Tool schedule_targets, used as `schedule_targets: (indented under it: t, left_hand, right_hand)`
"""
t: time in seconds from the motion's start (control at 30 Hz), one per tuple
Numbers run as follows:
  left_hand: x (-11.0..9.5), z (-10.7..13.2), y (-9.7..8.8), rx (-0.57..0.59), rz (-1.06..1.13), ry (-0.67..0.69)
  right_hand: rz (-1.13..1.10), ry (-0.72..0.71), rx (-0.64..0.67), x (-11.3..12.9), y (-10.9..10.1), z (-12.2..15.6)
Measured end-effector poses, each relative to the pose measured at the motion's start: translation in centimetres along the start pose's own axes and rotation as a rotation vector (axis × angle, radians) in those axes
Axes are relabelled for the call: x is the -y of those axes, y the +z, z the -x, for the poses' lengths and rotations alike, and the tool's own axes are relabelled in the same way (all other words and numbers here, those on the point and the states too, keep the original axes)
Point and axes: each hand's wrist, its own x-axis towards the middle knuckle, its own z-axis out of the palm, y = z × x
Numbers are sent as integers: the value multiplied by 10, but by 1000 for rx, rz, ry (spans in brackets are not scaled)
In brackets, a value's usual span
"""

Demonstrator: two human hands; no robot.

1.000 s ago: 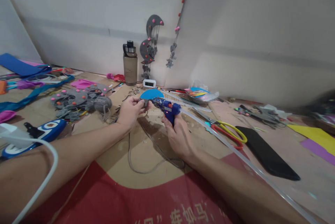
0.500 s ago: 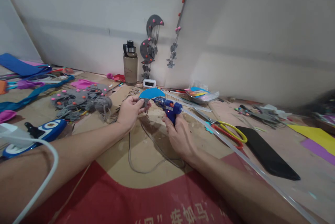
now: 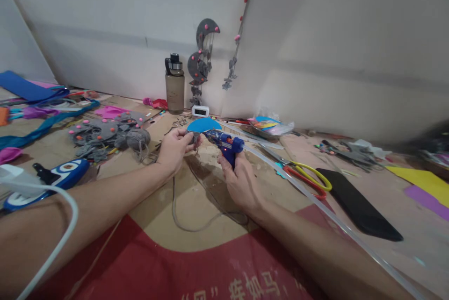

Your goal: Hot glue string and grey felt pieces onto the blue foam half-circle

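Note:
A small grey felt piece [image 3: 195, 137] is pinched between the thumb and fingers of my left hand [image 3: 177, 148]. My right hand [image 3: 240, 178] is wrapped around the handle of a blue glue gun [image 3: 229, 146], whose small red light is lit. Its nozzle points left, close by the felt; whether the two touch I cannot tell. Grey yarn [image 3: 174, 206] hangs from the felt and loops over the cardboard below. Just behind the hands lies a blue round piece [image 3: 203, 125], partly covered by them.
A bottle [image 3: 174, 87] and a small digital clock [image 3: 200, 111] stand by the wall. Left are a grey yarn ball [image 3: 138, 139] and felt moons [image 3: 100, 132]. Right lie scissors [image 3: 308, 176], a black phone-like slab [image 3: 358, 204] and a clear glue stick [image 3: 326, 216]. A white cable [image 3: 72, 211] crosses my left forearm.
Both hands stay almost in place. The glue gun's nozzle has shifted very slightly left toward the felt piece. The decoration hanging on the wall has swung a little.

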Motion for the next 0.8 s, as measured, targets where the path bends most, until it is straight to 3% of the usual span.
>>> schedule_targets:
  t: [0.37, 0.53, 0.8]
  left_hand:
    - [3, -1, 0, 4, -3, -32]
    - [2, 0, 1, 15, -42, -40]
    - [1, 2, 2, 43, -90, -49]
  right_hand:
    - [-130, 6, 15, 2, -1, 1]
    - [-175, -70, 14, 1, 1, 1]
    - [-74, -116, 31, -5, 3, 2]
